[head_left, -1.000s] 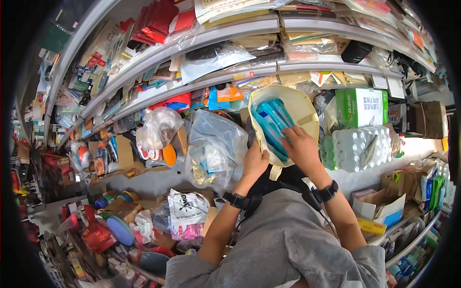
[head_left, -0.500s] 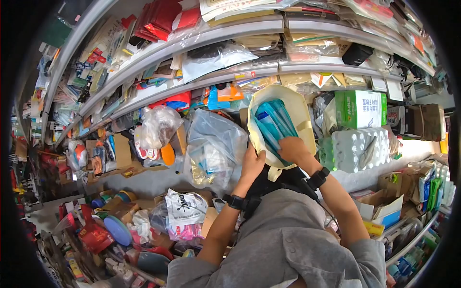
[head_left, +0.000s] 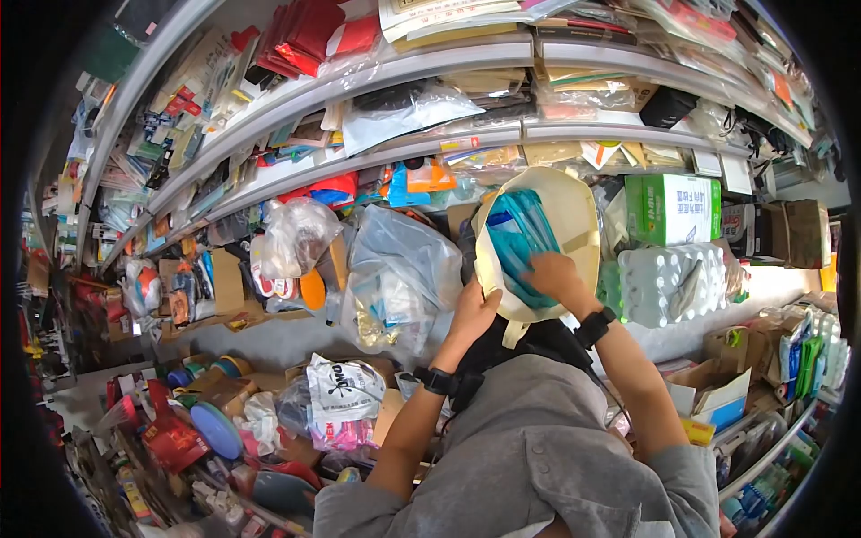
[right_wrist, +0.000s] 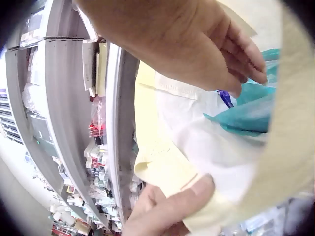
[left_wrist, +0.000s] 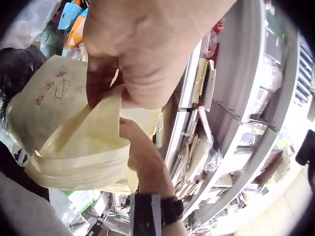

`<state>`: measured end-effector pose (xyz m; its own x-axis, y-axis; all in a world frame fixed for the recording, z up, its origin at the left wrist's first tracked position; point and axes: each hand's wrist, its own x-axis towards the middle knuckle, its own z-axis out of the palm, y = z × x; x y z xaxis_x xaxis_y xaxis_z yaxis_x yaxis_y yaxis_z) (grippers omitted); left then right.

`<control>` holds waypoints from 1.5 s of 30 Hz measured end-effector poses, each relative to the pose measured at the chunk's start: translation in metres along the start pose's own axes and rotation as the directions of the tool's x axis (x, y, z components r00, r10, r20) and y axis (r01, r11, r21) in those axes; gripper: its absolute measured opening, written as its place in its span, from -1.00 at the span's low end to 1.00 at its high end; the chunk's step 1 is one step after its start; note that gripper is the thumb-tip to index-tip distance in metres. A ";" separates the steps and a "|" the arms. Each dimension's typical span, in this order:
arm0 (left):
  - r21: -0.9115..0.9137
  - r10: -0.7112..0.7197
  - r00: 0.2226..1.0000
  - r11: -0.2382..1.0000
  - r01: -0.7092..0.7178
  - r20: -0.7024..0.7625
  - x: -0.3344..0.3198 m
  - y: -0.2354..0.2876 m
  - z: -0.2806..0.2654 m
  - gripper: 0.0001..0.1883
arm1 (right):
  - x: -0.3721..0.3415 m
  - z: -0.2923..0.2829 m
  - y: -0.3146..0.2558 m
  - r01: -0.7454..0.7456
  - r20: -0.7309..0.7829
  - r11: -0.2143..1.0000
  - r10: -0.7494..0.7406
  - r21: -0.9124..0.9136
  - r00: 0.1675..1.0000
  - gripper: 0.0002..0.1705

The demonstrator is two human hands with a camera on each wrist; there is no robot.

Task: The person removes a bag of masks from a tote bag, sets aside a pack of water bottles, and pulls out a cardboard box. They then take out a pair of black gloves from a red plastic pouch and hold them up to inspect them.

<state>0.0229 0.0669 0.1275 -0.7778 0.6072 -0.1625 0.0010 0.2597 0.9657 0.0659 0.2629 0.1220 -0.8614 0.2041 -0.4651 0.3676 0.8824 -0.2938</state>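
Observation:
A cream cloth bag (head_left: 574, 211) is held with its mouth facing up in front of the body. Inside lie teal plastic-wrapped packs (head_left: 520, 238), one showing a dark blue patch. My left hand (head_left: 473, 309) grips the bag's near-left rim, thumb over the edge, as the right wrist view also shows. Reaching into the mouth, my right hand (head_left: 554, 278) has bent fingers (right_wrist: 246, 54) right at the teal plastic (right_wrist: 246, 115); I cannot tell whether they pinch it. From the left wrist, the bag's outer side (left_wrist: 47, 98) carries a small printed drawing, and a stitched strap (left_wrist: 78, 169) loops below.
Shelves (head_left: 421, 56) packed with papers and packets rise ahead. Right of the bag stand shrink-wrapped bottles (head_left: 673, 282) and a green-and-white carton (head_left: 673, 208). A grey plastic bag (head_left: 404, 269) lies to the left. Boxes and mixed goods fill the lower shelves nearer the body.
My right hand has moved down and deeper into the bag at the teal packs, its fingers more bent. The bag has shifted slightly right, with my left hand still gripping its rim.

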 end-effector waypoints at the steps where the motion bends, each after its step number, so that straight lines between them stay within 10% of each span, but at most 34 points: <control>1: 0.001 0.000 1.000 1.000 0.000 0.003 -0.001 0.004 0.001 -0.52 | 0.006 -0.002 0.001 -0.002 0.000 1.000 0.002 0.002 1.000 -0.58; 3: 0.045 -0.002 1.000 0.999 0.001 0.025 -0.003 0.010 0.003 -0.51 | 0.022 -0.006 0.005 -0.015 -0.192 0.997 0.029 0.072 0.981 -0.62; 15: 0.080 -0.041 0.998 0.996 0.037 0.050 -0.018 0.000 0.002 -0.56 | 0.041 -0.003 0.010 0.021 -0.275 0.998 -0.037 -0.060 0.961 -0.83; 22: 0.127 0.009 0.992 0.992 -0.025 0.125 -0.018 0.006 0.003 -0.49 | 0.054 -0.043 -0.013 0.093 -0.119 0.945 -0.137 -0.314 0.983 -0.82; 37: -0.057 -0.097 0.995 0.994 0.096 -0.014 -0.014 -0.017 -0.001 -0.57 | 0.000 -0.050 0.006 0.238 -0.385 0.933 -0.122 0.271 0.915 -0.81; 40: -0.062 -0.096 0.995 0.993 0.096 -0.011 -0.012 -0.014 -0.001 -0.57 | -0.021 -0.032 0.022 0.166 -0.357 0.853 0.025 0.495 0.934 -0.80; 45: 0.001 -0.091 0.996 0.996 0.091 0.017 -0.013 -0.014 0.001 -0.54 | -0.027 0.019 0.051 0.025 0.157 0.999 -0.018 -0.039 0.987 -0.66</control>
<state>0.0339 0.0558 0.1162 -0.7640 0.5937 -0.2527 -0.0685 0.3147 0.9467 0.1148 0.2941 0.1038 -0.8025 0.1189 -0.5847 0.3324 0.9029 -0.2726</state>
